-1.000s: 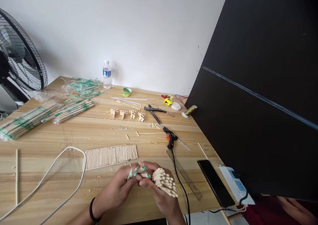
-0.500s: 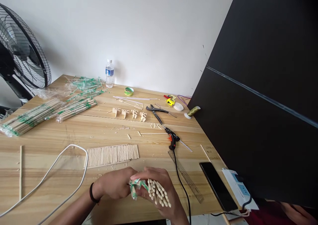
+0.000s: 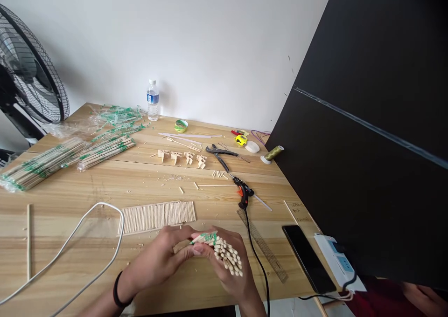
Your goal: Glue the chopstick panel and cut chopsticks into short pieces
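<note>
You have both hands joined in front of you, toward six o'clock of the worktop (image 3: 70,200). Your right hand (image 3: 234,284) closes round a bundle of chopsticks (image 3: 229,257), their round bare ends fanned toward about four o'clock. Your left hand (image 3: 164,254) narrows to a pinch, thumb and forefinger on the green-printed wrapper (image 3: 209,237) at the bundle's left; your fingers hide how much film is there.

Half a second ago your left hand is turned knuckles-up and the wrapper hangs down; now that hand is rolled back and the wrapper lies along the bundle. That reads as a regrip, putting film and chopsticks more nearly in line, with neither yet set down.

From the bundle, the slatted stick panel (image 3: 157,217) lies at ten o'clock, the glue gun (image 3: 244,192) near one, the ruler (image 3: 263,246) at about three, and the smartphone (image 3: 308,258) beyond it.
</note>
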